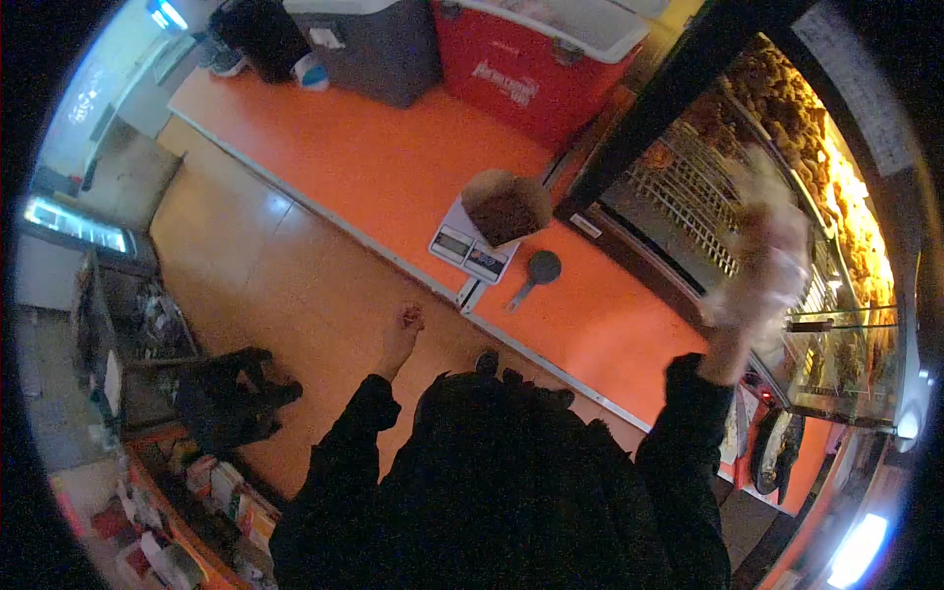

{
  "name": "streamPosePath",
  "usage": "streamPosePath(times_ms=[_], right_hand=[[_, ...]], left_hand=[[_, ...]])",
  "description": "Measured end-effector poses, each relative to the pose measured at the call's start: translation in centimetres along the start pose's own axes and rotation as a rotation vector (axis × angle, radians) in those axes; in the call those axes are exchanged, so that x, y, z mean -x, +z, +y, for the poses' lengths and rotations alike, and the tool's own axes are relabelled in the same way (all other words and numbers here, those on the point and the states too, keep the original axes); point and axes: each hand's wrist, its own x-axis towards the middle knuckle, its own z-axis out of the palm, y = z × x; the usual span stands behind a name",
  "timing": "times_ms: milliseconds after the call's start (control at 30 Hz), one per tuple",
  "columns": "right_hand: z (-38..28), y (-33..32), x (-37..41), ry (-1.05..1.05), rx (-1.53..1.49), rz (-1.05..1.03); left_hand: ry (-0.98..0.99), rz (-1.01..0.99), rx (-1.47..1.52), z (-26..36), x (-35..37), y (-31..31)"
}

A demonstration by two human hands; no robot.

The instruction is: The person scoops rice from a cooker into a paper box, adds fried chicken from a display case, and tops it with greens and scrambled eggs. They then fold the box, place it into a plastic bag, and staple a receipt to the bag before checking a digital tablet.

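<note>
My right hand (765,265), smeared by motion and covered by something clear like a plastic bag or glove, is at the front of the lit display case (678,197). Whether it holds anything is too blurred to tell. Over the floor, short of the counter edge, hangs my left hand (411,318) with its fingers curled in; what they hold, if anything, is too small to make out. An open brown paper container (506,208) rests on the white scale (472,246). Beside the scale lies a small dark scoop (543,267) on the orange counter (393,187).
A red cooler (521,88) and a grey cooler (379,54) stand at the counter's back. Brown food pieces (787,98) fill the case's lit shelf. A black chair-like object (231,393) is at the left. Packages (231,492) sit on a lower-left shelf.
</note>
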Motion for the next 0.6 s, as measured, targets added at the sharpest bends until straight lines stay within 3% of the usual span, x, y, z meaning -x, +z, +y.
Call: streamPosePath(times_ms=[67,133,167,267,300,433,500,600], right_hand=[[11.1,2.7,1.6,-0.426,0.4,-0.215],[7.5,11.9,4.3,-0.376,0.274,-0.528],[-1.6,15.4,4.9,0.164,0.409,-0.764],[11.2,21.4,6.9,-0.144,0.322,-0.942],[14.6,23.0,7.7,-0.128,0.378,-0.979],[14.8,23.4,6.8,-0.252,0.365,-1.107],[11.7,23.7,5.9,0.258,0.346,-1.238],[10.9,22.7,4.8,0.261,0.158,-1.396]], left_hand=[[-0.018,-0.004,-0.028,1.8,1.1,0.2],[-0.007,0.031,-0.014,2.3,2.0,0.4],[-0.023,0.054,-0.011,2.2,2.6,0.2],[-0.078,0.119,0.003,1.8,4.6,-0.4],[-0.105,0.137,0.01,1.8,5.4,-0.7],[-0.203,0.192,-0.104,0.5,8.2,-2.2],[-0.256,0.206,-0.096,-1.1,9.3,-2.8],[-0.303,0.228,-0.074,-3.3,10.0,-3.5]])
